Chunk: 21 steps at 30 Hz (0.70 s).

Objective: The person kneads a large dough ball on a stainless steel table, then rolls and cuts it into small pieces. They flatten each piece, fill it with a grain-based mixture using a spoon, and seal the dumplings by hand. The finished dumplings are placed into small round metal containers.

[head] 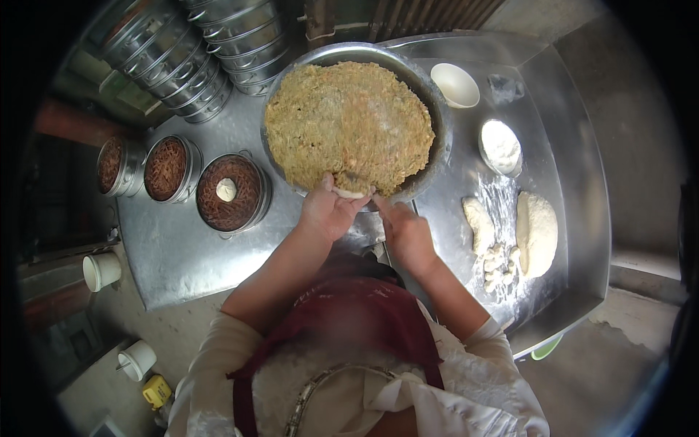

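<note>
My left hand [329, 212] cups a round dough wrapper [349, 193] with some filling on it, at the near rim of a large metal basin. The basin [443, 158] is heaped with a chopped, yellow-brown filling [349, 120]. Close by on the right, my right hand [403, 226] is closed, with its fingertips near the wrapper's edge; it seems to grip a thin tool, mostly hidden. Left of the basin, one pleated bun [226, 189] sits on the dark shredded lining of a round metal steamer tray [264, 191].
Two more lined steamer trays [173, 169] stand at the left, below tall stacks of metal steamers [248, 46]. On the right are a white bowl [455, 86], a bowl of flour [500, 147], a large dough piece [537, 234], a dough roll [479, 225] and several small lumps [496, 265].
</note>
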Each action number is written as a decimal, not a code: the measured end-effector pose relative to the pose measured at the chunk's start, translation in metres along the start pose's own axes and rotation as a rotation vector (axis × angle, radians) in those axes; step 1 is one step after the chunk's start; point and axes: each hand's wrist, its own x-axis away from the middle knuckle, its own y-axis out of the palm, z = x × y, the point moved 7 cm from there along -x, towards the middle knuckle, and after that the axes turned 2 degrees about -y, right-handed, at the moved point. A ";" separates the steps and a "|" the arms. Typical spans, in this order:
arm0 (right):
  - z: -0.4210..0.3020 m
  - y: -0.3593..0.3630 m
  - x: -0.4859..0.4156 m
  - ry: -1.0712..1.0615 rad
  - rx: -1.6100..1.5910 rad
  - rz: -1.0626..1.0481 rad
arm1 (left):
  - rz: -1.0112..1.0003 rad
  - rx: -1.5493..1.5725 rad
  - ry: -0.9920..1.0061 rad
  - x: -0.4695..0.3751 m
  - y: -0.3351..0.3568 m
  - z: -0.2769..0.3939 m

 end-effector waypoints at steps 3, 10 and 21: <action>-0.008 0.005 0.020 0.035 0.057 -0.053 | -0.024 -0.100 0.021 0.013 0.004 -0.001; -0.009 -0.052 0.008 -0.002 -0.212 0.196 | -0.137 -0.242 0.165 0.032 0.026 0.021; 0.002 -0.061 -0.072 -0.234 0.261 0.281 | -0.119 -0.604 0.222 0.013 0.039 0.041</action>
